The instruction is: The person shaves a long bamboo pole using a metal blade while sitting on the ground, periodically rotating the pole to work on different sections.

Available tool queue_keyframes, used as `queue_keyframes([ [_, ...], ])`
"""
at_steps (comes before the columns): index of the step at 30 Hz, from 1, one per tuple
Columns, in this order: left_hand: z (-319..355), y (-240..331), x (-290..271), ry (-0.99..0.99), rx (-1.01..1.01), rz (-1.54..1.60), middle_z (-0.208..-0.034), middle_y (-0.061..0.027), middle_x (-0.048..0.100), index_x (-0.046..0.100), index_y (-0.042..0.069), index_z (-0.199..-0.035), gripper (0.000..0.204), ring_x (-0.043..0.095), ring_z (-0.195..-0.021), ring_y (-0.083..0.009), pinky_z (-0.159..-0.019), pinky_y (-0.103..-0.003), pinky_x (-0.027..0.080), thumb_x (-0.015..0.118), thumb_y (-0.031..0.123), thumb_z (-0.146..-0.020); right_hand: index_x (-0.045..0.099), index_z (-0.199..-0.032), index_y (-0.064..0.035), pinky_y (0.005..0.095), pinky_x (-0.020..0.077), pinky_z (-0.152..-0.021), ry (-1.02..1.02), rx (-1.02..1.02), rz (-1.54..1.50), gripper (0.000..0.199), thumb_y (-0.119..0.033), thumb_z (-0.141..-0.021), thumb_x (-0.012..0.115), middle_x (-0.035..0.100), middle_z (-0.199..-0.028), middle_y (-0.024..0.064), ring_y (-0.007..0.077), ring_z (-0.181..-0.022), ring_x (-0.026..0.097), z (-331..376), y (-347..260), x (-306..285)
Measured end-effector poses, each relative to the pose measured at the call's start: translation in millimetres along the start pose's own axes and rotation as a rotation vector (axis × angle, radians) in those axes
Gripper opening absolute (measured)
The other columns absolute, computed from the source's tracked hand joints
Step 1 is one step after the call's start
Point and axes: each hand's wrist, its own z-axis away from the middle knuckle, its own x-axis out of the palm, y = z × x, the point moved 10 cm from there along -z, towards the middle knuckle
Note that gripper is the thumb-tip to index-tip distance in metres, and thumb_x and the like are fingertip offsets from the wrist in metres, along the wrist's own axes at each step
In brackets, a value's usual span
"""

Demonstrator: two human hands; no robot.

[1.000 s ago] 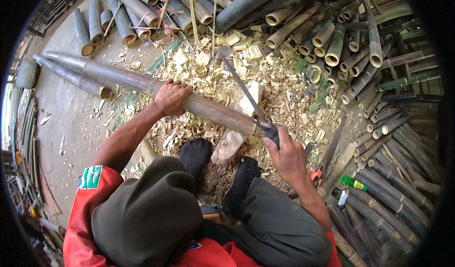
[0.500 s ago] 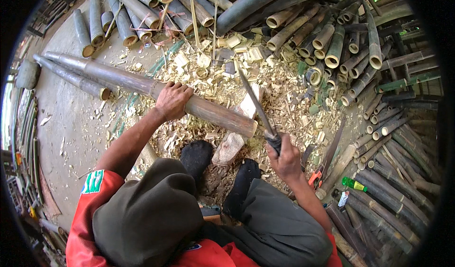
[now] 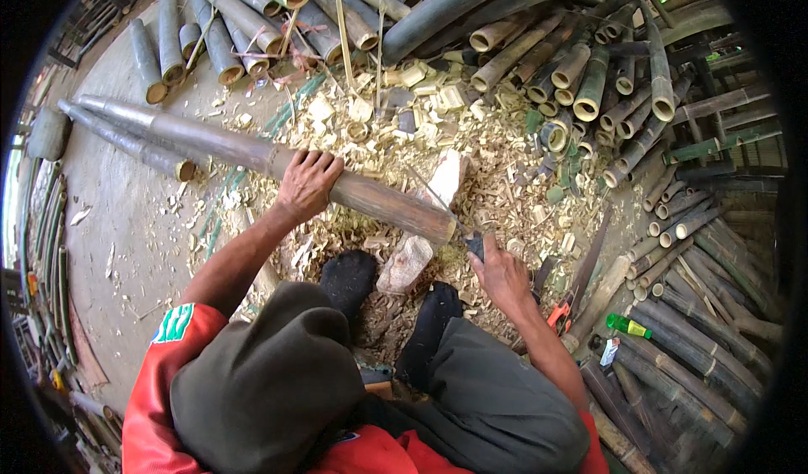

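Observation:
A thick brown bamboo pole (image 3: 391,209) slants from the far left to the middle, its near end by a pale block (image 3: 406,265) between my feet. My left hand (image 3: 310,186) is closed over the pole's upper side, a little back from that end. In my right hand (image 3: 503,279) is a machete (image 3: 476,245), gripped by its dark handle. Its blade shows only as a thin line beside the pole's end, mostly edge-on. Whether the blade touches the bamboo, I cannot tell. Another pale block (image 3: 446,179) lies just beyond the pole.
Wood chips and shavings (image 3: 505,205) cover the ground around my feet. Cut bamboo lengths (image 3: 665,87) are piled at the far side and right. A saw with an orange handle (image 3: 558,314) and a green bottle (image 3: 629,326) lie to my right. Another bamboo pole (image 3: 135,141) rests at left.
The machete has swung down and leftward to the pole's end, its blade turning edge-on. My right hand has shifted slightly. My left hand stays on the pole.

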Motion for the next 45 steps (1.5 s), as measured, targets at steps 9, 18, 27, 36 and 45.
queue_keyframes([
  [9,-33,-24,29,-0.759,0.024,0.147,-0.102,-0.0071,0.077,0.075,0.016,-0.117,0.063,0.073,-0.098,-0.0286,-0.094,-0.046,0.054,0.095,0.036,-0.061,0.053,-0.121,0.0058,0.0474,0.0596,-0.051,0.287,-0.231,-0.135,0.033,-0.021,-0.105,0.066,0.070,-0.073,0.0199,0.0346,-0.055,0.070,18,-42,-54],
  [18,-21,-32,26,-0.650,-0.027,0.176,-0.093,-0.0057,0.078,0.078,0.017,-0.110,0.054,0.075,-0.085,-0.0257,-0.076,-0.042,0.060,0.092,0.032,-0.060,0.054,-0.117,0.0016,0.0482,0.0599,-0.054,0.230,-0.214,-0.144,0.033,-0.026,-0.105,0.067,0.071,-0.074,0.0174,0.0348,-0.062,0.074,9,-60,-80],
  [27,-23,-22,14,-0.452,-0.026,0.076,-0.105,-0.0054,0.075,0.071,0.016,-0.114,0.050,0.070,-0.106,-0.0247,-0.098,-0.045,0.050,0.087,0.028,-0.068,0.055,-0.134,0.0053,0.0520,0.0592,-0.058,-0.054,0.053,-0.028,0.052,-0.036,-0.105,0.067,0.073,-0.078,0.0214,0.0391,-0.064,0.073,-5,10,-20],
  [36,-15,-12,2,-0.153,-0.008,0.090,-0.104,-0.0082,0.067,0.064,0.011,-0.109,0.054,0.064,-0.107,-0.0294,-0.101,-0.046,0.046,0.088,0.020,-0.062,0.052,-0.125,0.0041,0.0546,0.0594,-0.058,-0.060,0.033,0.028,0.041,-0.030,-0.106,0.065,0.072,-0.078,0.0240,0.0397,-0.058,0.071,-6,19,10],
  [45,7,-19,-10,0.033,-0.055,0.059,-0.107,-0.0077,0.064,0.062,0.012,-0.111,0.051,0.061,-0.110,-0.0303,-0.104,-0.047,0.044,0.085,0.017,-0.065,0.056,-0.116,-0.0002,0.0429,0.0572,-0.051,0.496,-0.279,-0.291,0.032,-0.026,-0.104,0.070,0.069,-0.074,0.0197,0.0341,-0.058,0.072,27,-56,-101],
])
